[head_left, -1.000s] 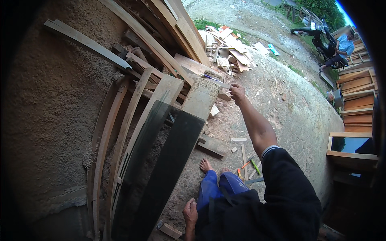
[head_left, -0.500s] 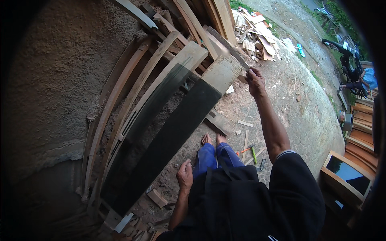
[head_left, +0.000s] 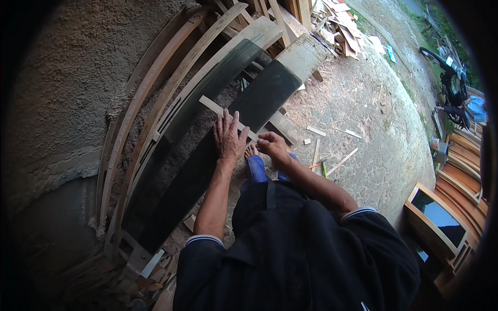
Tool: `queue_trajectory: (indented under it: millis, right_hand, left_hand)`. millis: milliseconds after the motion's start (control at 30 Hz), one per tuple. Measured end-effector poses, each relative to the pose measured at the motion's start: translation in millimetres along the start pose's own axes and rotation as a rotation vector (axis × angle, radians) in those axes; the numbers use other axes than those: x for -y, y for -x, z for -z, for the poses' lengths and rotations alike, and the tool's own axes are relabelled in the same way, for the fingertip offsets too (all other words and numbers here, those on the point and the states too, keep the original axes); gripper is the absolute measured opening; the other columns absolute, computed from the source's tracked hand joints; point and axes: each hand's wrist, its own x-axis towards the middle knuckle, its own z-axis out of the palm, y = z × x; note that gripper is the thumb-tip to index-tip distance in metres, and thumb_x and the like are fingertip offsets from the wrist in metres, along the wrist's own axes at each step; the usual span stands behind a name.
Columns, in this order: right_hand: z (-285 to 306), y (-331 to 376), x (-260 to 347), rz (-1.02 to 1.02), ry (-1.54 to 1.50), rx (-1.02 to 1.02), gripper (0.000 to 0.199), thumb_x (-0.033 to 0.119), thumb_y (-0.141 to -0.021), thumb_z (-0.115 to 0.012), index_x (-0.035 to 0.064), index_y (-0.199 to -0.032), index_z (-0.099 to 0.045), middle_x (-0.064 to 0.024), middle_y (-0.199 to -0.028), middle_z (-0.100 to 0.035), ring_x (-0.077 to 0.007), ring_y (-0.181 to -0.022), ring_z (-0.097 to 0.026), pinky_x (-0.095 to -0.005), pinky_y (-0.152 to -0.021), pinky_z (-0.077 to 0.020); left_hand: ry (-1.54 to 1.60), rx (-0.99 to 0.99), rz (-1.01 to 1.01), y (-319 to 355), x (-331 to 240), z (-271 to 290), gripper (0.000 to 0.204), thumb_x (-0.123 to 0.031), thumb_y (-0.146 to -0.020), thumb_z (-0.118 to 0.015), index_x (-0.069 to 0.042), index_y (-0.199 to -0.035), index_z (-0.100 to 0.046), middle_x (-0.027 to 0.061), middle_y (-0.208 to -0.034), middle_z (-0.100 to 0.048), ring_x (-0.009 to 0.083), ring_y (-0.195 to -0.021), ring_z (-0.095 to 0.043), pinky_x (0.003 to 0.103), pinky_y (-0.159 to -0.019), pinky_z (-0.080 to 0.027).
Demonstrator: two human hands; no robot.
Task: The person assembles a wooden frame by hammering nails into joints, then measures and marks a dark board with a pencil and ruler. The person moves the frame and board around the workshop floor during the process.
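A thin, pale wooden strip (head_left: pixel 209 104) lies crosswise over a long plank bench (head_left: pixel 267 89) with a dark top and a bare wood far end. My left hand (head_left: pixel 228 140) is flat on the strip and the dark surface, its fingers spread. At the strip's near right end, my right hand (head_left: pixel 275 147) is closed in a pinch on it, just off the bench's right edge. Alongside, to the left, runs a second plank (head_left: pixel 233 59), also partly dark, with a gap between the two.
Long wooden boards (head_left: pixel 155 62) lean by the rough wall on the left. A green-and-orange hammer (head_left: pixel 324 168) and loose sticks (head_left: pixel 342 161) lie on the ground at right. Wood scraps (head_left: pixel 345 26) are heaped at the far end. A framed glass panel (head_left: pixel 438 215) and a motorbike (head_left: pixel 451 78) stand farther right.
My right hand has come back from the far end to the middle of the bench, and the strip lies across it. My left hand has moved up onto the strip.
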Motion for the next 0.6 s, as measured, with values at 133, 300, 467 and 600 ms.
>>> queue_trajectory:
  millis: [133,300,467,600]
  right_hand:
    - [-12,-2,-15,0.035,-0.079,-0.055,0.028,0.005,-0.091,-0.068,-0.0020,-0.115,-0.056,-0.0110,-0.093,-0.067,-0.0190,-0.083,-0.068,-0.0308,-0.073,-0.0572]
    - [-26,8,-14,-0.018,-0.089,-0.161,0.031,0.007,-0.092,-0.067,-0.0021,-0.118,-0.055,-0.0123,-0.095,-0.067,-0.0195,-0.085,-0.069,-0.0317,-0.070,-0.0576]
    - [-47,24,1,-0.032,0.048,-0.221,0.021,0.009,-0.095,-0.063,-0.0032,-0.112,-0.060,-0.0105,-0.094,-0.067,-0.0181,-0.084,-0.067,-0.0315,-0.068,-0.0568]
    - [-61,33,7,-0.079,0.156,-0.210,0.024,0.008,-0.096,-0.061,-0.0056,-0.116,-0.062,-0.0093,-0.089,-0.066,-0.0163,-0.081,-0.065,-0.0297,-0.068,-0.0558]
  left_hand:
    - [0.026,0.124,0.040,-5,13,-5,0.074,-0.055,-0.098,-0.052,-0.022,-0.159,-0.030,0.0217,-0.164,-0.023,0.0392,-0.154,-0.016,0.056,-0.124,-0.011]
    - [0.003,0.065,0.041,-11,19,-8,0.077,-0.056,-0.097,-0.053,-0.016,-0.159,-0.030,0.0201,-0.165,-0.023,0.0370,-0.154,-0.017,0.057,-0.123,-0.011]
    - [0.073,-0.009,0.067,-11,22,-13,0.084,-0.058,-0.096,-0.052,-0.009,-0.159,-0.027,0.0183,-0.165,-0.023,0.0340,-0.155,-0.017,0.057,-0.124,-0.009]
    - [0.087,-0.016,0.087,-10,23,-16,0.085,-0.059,-0.096,-0.053,-0.008,-0.159,-0.027,0.0173,-0.165,-0.024,0.0325,-0.155,-0.017,0.055,-0.124,-0.008]
